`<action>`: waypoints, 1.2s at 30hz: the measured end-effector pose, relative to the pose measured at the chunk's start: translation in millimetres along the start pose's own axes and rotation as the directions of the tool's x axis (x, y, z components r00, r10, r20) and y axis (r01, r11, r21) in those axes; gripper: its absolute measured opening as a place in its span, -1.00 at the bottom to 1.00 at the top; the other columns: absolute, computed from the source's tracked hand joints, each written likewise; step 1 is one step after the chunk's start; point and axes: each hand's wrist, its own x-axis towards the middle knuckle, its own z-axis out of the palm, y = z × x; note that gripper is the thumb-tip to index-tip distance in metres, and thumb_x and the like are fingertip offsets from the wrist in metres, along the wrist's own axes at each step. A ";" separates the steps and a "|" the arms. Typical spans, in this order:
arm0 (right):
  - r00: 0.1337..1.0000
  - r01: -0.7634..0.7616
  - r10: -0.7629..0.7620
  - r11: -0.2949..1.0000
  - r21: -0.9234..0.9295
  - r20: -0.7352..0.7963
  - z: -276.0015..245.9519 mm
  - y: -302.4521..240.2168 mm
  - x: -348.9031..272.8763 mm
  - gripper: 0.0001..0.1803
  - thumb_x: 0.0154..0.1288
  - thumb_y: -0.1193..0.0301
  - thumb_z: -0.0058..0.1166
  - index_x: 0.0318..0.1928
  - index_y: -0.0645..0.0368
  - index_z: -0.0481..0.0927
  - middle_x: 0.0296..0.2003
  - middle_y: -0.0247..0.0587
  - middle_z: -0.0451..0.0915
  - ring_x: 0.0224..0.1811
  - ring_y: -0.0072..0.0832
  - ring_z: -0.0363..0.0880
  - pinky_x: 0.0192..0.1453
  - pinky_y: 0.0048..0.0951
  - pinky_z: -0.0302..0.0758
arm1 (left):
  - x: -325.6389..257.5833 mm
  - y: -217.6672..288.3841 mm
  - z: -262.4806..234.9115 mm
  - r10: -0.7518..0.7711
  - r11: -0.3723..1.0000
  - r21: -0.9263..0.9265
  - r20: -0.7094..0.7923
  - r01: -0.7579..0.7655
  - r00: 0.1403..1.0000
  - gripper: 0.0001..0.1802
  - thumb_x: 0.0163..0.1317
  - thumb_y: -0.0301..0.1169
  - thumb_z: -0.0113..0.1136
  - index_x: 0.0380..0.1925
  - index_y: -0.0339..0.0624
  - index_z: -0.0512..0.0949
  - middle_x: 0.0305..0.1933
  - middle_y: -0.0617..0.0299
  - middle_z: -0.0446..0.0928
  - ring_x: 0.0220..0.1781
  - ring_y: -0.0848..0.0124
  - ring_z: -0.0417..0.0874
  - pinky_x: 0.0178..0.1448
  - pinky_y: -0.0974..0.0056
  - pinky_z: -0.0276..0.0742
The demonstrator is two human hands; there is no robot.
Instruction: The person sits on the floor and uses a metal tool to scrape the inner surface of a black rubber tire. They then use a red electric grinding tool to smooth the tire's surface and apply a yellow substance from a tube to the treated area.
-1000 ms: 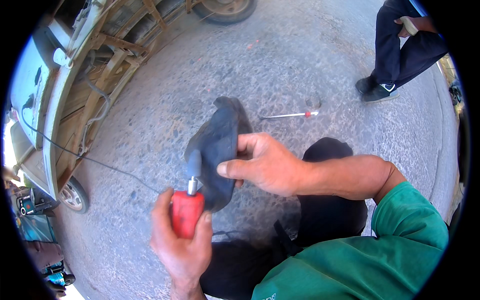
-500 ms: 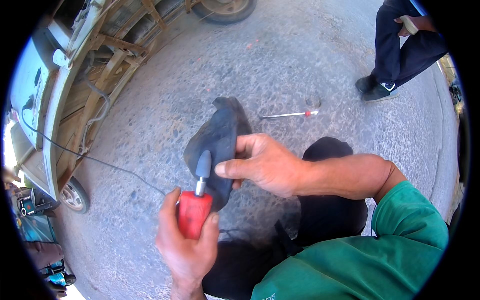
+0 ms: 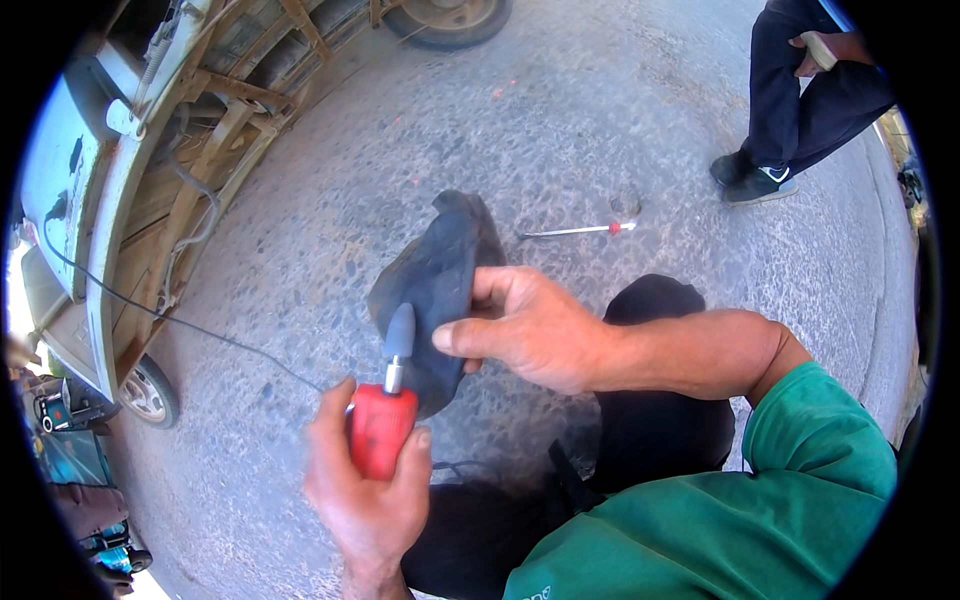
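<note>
My left hand [image 3: 372,500] is closed around a red die grinder [image 3: 382,432]. A grey, cone-shaped grinding stone [image 3: 400,332] points up from its metal collet, in front of the rubber; I cannot tell whether they touch. My right hand [image 3: 535,335] pinches the edge of a limp dark rubber piece [image 3: 432,270], which looks like a flattened inner tube, thumb on the near face and fingers behind. The rubber hangs to the left of that hand, its upper end folded over.
A thin metal rod tool [image 3: 575,232] with a red band lies on the rough pavement [image 3: 330,230]. A dark cable [image 3: 200,328] runs from a stripped vehicle body [image 3: 120,200] toward my left hand. A person in dark trousers [image 3: 790,110] stands at the upper right.
My left hand and the grinder have shifted slightly left, the stone tilting a little less to the right. The rubber piece has moved slightly; my right hand keeps its hold.
</note>
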 end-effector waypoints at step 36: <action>0.973 0.216 -0.206 0.973 -0.088 0.102 5.7 10.6 -2.9 -0.69 0.37 0.55 0.12 0.09 0.34 0.57 -0.06 -0.14 0.69 0.02 -0.51 0.64 0.20 -0.38 0.59 | -2.8 -5.5 -0.7 0.061 0.998 -0.004 0.036 -0.061 0.998 -0.24 0.02 -0.44 0.52 0.25 -0.37 0.44 0.00 -0.14 0.63 -0.04 0.02 0.73 0.09 0.10 0.64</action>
